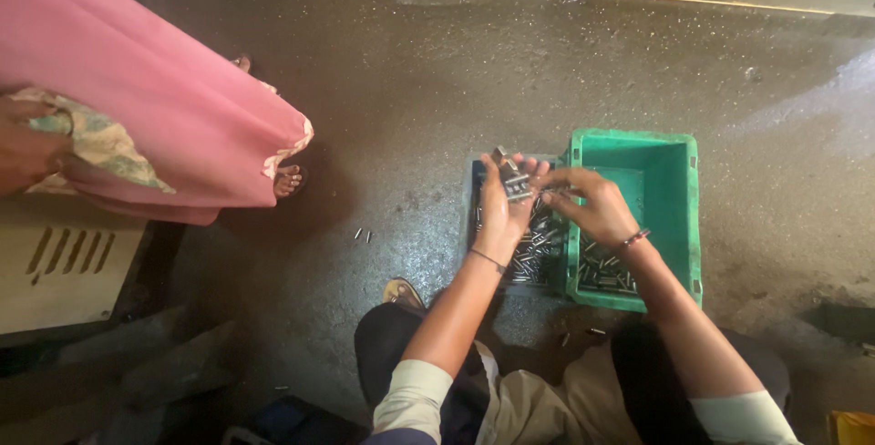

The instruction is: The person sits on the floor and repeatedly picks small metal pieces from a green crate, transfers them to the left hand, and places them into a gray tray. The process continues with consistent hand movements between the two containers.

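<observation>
At the bottom of the view, the person's knees in dark and beige cloth are seen, with both forearms stretched forward from pale sleeves. A sandal [402, 292] is seen on the floor just left of the left forearm. The left hand [504, 201] is held palm up above a dark tray [524, 258] filled with small metal pins; its fingers are curled around a small metal block [513, 181] that stands up from the palm. A thin band is worn on that wrist. The right hand [588, 204] is brought close beside the block, its fingers narrowly pinched at the tips; whether a pin is held between them cannot be told. A bracelet is worn on the right wrist. Just to the right of the tray, touching it, a green crate [679, 217] is placed, with more pins gathered at its near end. A few loose pins [363, 235] lie on the dark floor to the left. Farther left, another person's pink garment [155, 108] and a bare foot [288, 179] are seen.
</observation>
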